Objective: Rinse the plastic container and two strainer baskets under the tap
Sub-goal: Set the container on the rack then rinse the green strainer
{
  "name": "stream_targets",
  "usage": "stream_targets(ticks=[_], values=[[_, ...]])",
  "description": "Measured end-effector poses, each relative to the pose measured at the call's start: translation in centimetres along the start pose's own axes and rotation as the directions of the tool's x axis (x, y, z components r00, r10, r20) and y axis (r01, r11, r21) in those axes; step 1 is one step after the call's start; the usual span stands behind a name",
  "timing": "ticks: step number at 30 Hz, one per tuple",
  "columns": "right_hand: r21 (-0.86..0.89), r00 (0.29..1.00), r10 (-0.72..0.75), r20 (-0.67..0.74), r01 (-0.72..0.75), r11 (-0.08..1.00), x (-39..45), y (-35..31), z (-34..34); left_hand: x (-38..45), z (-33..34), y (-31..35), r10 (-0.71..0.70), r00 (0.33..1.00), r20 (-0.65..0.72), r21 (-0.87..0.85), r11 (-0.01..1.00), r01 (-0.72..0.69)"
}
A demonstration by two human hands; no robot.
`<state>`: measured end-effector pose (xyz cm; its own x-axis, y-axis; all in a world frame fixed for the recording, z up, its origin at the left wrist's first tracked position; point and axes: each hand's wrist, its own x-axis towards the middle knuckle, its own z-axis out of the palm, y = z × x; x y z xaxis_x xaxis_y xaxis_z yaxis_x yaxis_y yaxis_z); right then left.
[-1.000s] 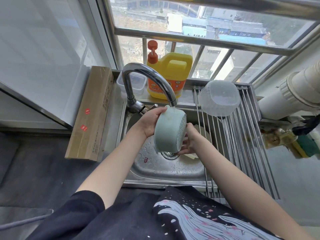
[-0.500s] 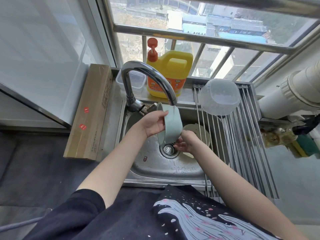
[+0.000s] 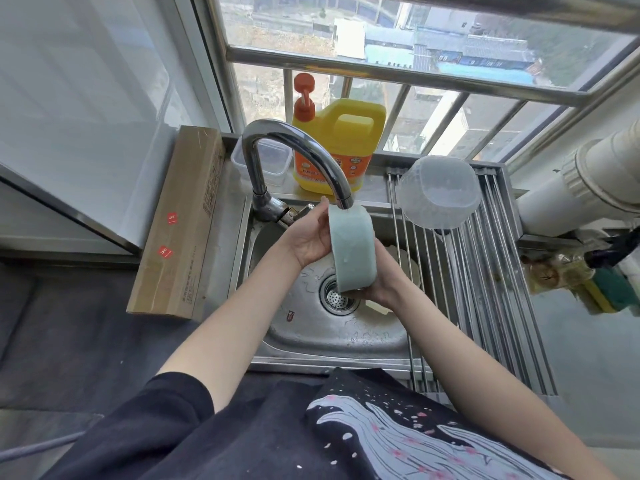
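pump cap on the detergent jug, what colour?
Orange-red, on the yellow detergent jug; the pump cap shows clearly in the head view, behind the tap.

Daylight enters through a barred window [image 3: 398,74] across the top of the frame, with rooftops far below outside. A pale glossy wall panel [image 3: 86,98] fills the upper left. The dark grey surface [image 3: 69,341] spreads at lower left. A thick white pipe [image 3: 588,188] crosses the right edge.

Orange label on yellow detergent jug [image 3: 337,143] unreadable (blurred), cardboard box [image 3: 180,223] print illegible
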<state>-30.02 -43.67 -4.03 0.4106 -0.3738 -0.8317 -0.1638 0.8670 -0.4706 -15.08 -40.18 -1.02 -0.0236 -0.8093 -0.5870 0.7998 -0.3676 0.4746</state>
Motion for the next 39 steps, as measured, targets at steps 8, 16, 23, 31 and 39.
stream_targets(ticks=[8, 16, 23, 31, 39], values=[[0.198, 0.991, 0.082, -0.105, -0.060, 0.978, 0.0, 0.3, 1.2, -1.7, -0.2, -0.4, -0.123, 0.990, 0.071, 0.383, 0.919, 0.087], [0.172, 0.976, 0.138, -0.169, -0.108, 0.979, -0.2, 0.5, 1.5, -1.6, -0.5, -0.9, -0.067, 0.996, 0.066, 0.369, 0.929, 0.037], [0.139, 0.960, 0.174, -0.220, -0.145, 0.980, -0.6, 0.6, 1.6, -1.5, -1.9, -0.5, 0.033, 0.989, 0.147, 0.245, 0.967, -0.069], [-0.028, 0.961, 0.117, -0.250, -0.128, 0.991, -1.5, 2.0, 1.6, -0.9, -2.0, -0.5, 0.039, 0.997, 0.067, 0.362, 0.930, -0.061], [0.037, 0.969, 0.013, -0.247, -0.004, 0.999, -1.7, 2.3, 1.3, -0.6, -2.1, -0.7, 0.042, 0.999, 0.012, 0.269, 0.962, -0.044]])
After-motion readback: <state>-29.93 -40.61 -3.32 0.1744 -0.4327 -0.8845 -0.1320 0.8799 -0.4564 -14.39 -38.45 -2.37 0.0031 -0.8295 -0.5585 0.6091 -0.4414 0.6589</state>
